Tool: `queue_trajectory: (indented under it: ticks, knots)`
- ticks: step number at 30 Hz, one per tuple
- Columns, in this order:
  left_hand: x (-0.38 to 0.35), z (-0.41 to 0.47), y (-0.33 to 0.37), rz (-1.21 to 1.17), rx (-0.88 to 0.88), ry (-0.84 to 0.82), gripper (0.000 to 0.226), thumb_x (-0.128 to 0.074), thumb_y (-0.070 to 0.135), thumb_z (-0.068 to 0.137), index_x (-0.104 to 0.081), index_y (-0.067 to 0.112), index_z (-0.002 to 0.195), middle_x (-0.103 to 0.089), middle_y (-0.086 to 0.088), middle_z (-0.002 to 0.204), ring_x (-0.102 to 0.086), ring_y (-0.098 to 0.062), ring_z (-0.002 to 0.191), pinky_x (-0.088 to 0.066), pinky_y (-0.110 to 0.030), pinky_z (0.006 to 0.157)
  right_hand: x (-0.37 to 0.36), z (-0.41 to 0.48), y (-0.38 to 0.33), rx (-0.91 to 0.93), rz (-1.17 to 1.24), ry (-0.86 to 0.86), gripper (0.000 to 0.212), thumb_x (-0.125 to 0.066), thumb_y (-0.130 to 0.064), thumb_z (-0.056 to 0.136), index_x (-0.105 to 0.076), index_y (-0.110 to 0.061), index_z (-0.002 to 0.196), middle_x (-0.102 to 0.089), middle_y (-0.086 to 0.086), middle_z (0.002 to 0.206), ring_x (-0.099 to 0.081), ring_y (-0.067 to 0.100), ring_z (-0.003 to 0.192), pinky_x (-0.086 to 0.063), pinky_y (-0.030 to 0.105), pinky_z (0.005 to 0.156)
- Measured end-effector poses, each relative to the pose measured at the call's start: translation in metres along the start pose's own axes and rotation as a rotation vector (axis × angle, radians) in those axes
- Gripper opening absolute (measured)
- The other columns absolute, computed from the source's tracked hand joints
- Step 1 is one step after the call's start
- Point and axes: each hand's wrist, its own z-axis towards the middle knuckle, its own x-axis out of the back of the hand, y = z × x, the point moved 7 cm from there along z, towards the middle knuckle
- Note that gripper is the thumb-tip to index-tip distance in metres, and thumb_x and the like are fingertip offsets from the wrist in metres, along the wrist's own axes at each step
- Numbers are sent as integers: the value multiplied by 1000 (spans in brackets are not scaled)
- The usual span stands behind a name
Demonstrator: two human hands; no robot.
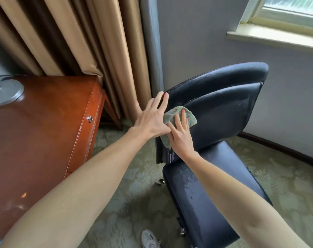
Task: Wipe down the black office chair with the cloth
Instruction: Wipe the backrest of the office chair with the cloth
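Black padded leather office chair [223,111] stands near grey wall [196,51] | my right hand [180,136] flat, fingers straight, presses grey-green terry cloth [190,117] on its backrest | left hand [152,120] flat, not gripping, touches backrest edge | risk: castors [161,181] roll under my push, chair swings away.

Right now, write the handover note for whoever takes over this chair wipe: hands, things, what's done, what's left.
Left hand: open, fingers straight against the left edge of the chair backrest, apparently steadying it.
Right hand: open, pressing the cloth flat on the backrest front, near its left side.
Done: the seat shows wet streaks, so it looks wiped.
To do: most of the backrest front and its top edge look unwiped.
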Motion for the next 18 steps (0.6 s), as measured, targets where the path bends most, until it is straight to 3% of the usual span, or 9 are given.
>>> queue_trajectory:
  ticks: [4, 7, 10, 15, 18]
  knots:
    - [1, -11, 3, -26, 23, 13, 110, -66, 38, 73, 4, 25, 156, 4, 6, 163, -8, -16, 147, -3, -68, 111, 12, -5, -9, -34, 43, 27, 35, -33, -15, 99, -54, -1, 123, -33, 25, 150, -8, 36, 146, -26, 57, 114]
    - [2, -22, 6, -50, 63, -8, 113, -68, 34, 70, 3, 24, 156, 6, 6, 162, -7, -16, 147, -2, -69, 111, 27, 4, 9, -297, 229, 106, 46, -32, -15, 100, -36, 1, 143, -19, 18, 157, -4, 26, 148, -23, 46, 117]
    - [1, -32, 6, -42, 83, 3, 113, -68, 34, 70, 4, 25, 156, 6, 7, 162, -7, -16, 147, -1, -69, 111, 39, 23, 23, -470, 315, 156, 50, -31, -16, 100, -28, 1, 147, -20, 16, 158, -3, 30, 148, -16, 45, 119]
    - [-3, -54, -1, -53, 72, 12, 115, -69, 35, 70, 6, 25, 156, 9, 8, 162, -5, -13, 147, 0, -69, 111, 34, 5, -2, -415, 324, 130, 45, -40, -15, 100, -37, 1, 142, -23, 12, 157, 3, 29, 149, -17, 41, 120]
    - [-3, -65, -9, -68, 14, 21, 116, -71, 37, 69, 6, 27, 156, 9, 10, 162, -5, -11, 148, -1, -70, 111, 28, -16, -27, -332, 343, 88, 46, -47, -14, 98, -40, -1, 142, -21, 10, 158, 6, 21, 149, -17, 29, 118]
